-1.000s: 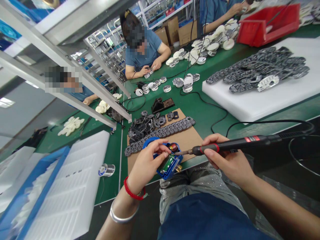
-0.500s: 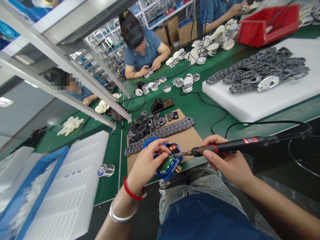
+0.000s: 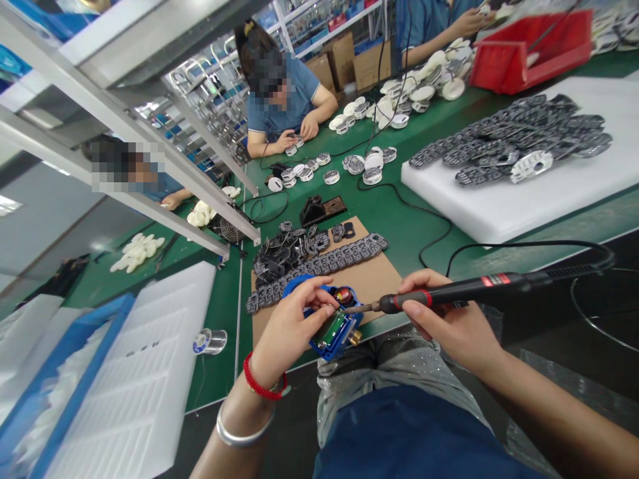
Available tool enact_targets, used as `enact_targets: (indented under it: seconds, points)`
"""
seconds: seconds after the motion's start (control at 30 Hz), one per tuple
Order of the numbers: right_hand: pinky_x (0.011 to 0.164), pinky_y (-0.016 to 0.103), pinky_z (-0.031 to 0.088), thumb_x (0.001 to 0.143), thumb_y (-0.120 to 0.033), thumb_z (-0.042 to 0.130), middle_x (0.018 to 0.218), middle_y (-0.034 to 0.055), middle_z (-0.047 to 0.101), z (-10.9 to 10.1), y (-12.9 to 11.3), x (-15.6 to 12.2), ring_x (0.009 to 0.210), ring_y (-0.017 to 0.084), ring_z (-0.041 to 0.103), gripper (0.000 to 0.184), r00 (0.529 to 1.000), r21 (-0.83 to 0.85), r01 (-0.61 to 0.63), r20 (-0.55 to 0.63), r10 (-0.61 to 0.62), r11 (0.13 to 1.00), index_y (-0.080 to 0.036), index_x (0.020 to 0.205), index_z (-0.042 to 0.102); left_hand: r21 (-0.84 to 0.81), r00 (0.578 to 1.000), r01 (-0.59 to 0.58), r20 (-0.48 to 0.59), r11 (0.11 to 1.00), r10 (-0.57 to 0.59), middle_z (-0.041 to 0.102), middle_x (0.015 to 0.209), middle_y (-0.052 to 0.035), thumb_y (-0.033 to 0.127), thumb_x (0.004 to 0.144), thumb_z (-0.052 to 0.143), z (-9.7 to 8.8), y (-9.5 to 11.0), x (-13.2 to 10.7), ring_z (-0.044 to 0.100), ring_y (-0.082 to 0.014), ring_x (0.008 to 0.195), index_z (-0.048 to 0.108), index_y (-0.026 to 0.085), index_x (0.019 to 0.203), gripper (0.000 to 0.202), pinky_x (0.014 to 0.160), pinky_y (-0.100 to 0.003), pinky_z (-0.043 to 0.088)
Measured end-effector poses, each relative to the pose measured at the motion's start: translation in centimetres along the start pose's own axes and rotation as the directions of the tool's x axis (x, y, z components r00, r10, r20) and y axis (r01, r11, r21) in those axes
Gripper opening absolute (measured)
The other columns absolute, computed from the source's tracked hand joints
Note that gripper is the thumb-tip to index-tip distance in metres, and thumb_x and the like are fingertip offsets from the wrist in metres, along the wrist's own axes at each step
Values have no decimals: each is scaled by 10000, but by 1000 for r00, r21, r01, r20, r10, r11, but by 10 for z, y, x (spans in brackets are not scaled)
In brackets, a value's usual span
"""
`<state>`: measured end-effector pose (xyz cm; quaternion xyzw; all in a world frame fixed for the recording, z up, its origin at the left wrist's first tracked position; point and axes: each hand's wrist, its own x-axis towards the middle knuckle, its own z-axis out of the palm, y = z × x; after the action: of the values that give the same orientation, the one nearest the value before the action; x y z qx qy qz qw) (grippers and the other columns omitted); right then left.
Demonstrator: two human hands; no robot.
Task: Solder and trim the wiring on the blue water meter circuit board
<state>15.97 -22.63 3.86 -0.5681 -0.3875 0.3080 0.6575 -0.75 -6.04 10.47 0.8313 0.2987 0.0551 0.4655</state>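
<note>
A smooth silver metal bangle [image 3: 244, 436] and a braided red cord bracelet [image 3: 262, 386] are on the left arm. The right hand [image 3: 449, 319] is wrapped around a long black and red soldering iron [image 3: 464, 291]. Its metal tip points at a small green circuit board [image 3: 332, 329] in an open blue plastic case [image 3: 344, 346], in the middle of the frame. The left hand [image 3: 294, 316] is over the case, thumb and finger close together; I cannot tell if they pinch anything. Behind it, a row of dark grey plastic parts [image 3: 344, 257] lies on flat brown cardboard [image 3: 382, 279]. At right, more grey parts [image 3: 524, 140] sit on a thick white foam slab [image 3: 479, 216]. At the top, a person in a blue shirt [image 3: 304, 83] holds a small part. A red plastic bin [image 3: 529, 56] is upper right.
</note>
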Motion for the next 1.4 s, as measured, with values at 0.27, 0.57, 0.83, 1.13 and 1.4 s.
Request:
enact_targets:
  seconds: [0.27, 0.57, 0.83, 1.13, 1.4]
  points:
    - [404, 223, 322, 885, -258, 570, 606, -53, 469, 0, -2, 0, 429, 83, 409, 86, 1000, -5, 5, -8, -5, 1000, -219, 956, 541, 8, 1000, 2, 6, 1000, -2, 659, 938, -30, 191, 843, 532, -1, 0, -1, 605, -155, 868, 487, 195, 1232, 392, 842, -343, 442]
    - [405, 220, 318, 896, -290, 573, 602, -54, 467, -1, 1, 0, 431, 82, 405, 109, 1000, 1, 11, -11, -11, 1000, -212, 965, 540, 7, 1000, 5, -1, 1000, -5, 656, 936, -34, 192, 838, 539, 0, -1, 0, 600, -157, 861, 492, 195, 1230, 395, 818, -345, 452]
    - [403, 225, 306, 894, -282, 569, 566, -65, 453, -1, -1, -1, 416, 83, 395, 98, 1000, 4, 8, -7, -8, 1000, -217, 958, 535, -2, 1000, -4, 9, 1000, 4, 653, 944, -36, 190, 841, 527, -1, -1, 0, 596, -156, 861, 485, 198, 1242, 403, 813, -344, 454]
    - [409, 216, 321, 897, -281, 576, 603, -62, 465, 1, 1, 0, 433, 77, 416, 104, 1000, 10, 9, 2, -9, 1000, -225, 973, 533, 3, 1000, 6, 13, 1000, -6, 656, 947, -32, 195, 845, 530, -2, -2, -1, 601, -158, 868, 479, 205, 1245, 403, 823, -343, 452]
    - [404, 218, 317, 892, -303, 582, 593, -56, 457, 0, -1, -1, 433, 83, 405, 114, 1000, 21, -10, 0, 10, 1000, -220, 958, 541, -15, 1000, 14, 14, 1000, -14, 659, 928, -33, 174, 824, 536, -1, 4, 1, 605, -157, 869, 489, 183, 1216, 394, 861, -357, 448]
